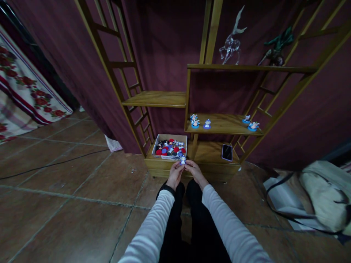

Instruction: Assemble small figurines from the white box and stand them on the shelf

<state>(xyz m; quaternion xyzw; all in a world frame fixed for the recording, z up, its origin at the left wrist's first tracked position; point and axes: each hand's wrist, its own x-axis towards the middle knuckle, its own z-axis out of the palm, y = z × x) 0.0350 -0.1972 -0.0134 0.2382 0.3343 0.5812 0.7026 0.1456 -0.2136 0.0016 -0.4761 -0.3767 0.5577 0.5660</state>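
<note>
Between the fingertips of my left hand [176, 173] and my right hand [195, 171] is a small white-and-purple figurine [183, 160], held upright by its base. Both hands pinch it just in front of an open cardboard box [187, 146] on the lowest shelf. Several small figurines [171, 146] with red, purple and dark round bases fill the box in a heap. On the shelf above, to the right, another white-and-purple figurine [207, 124] stands beside blue-based figurines [195, 123]. More blue-based figurines [253, 126] stand at that shelf's right end.
A phone-like dark tablet [227, 152] lies on the low shelf at right. The top shelf [252, 67] bears a clear deer-like ornament [231, 45] and a dark green sculpture [276, 47]. Bags [323, 193] rest on the floor at right; a black cable [55, 163] crosses the tiles at left.
</note>
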